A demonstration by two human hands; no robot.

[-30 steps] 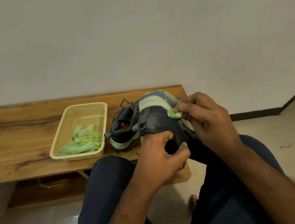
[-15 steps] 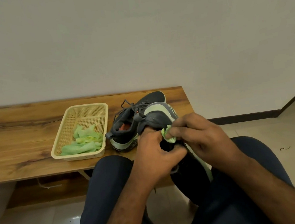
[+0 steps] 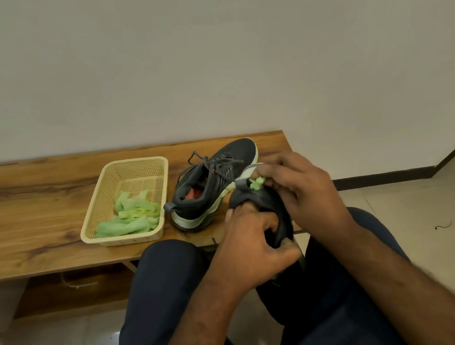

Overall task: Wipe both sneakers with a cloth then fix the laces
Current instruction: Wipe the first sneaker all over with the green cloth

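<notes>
With the left hand [image 3: 254,248] clasping the sneaker [image 3: 268,210] and the right hand [image 3: 303,189] pinching the cloth [image 3: 257,183], that small wad may slip free mid-wipe.

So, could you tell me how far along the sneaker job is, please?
Nothing looks finished. In hand: the left hand grips one sneaker while the right hand rubs it with a cloth. Left: the second sneaker on the bench, laces loose.
</notes>
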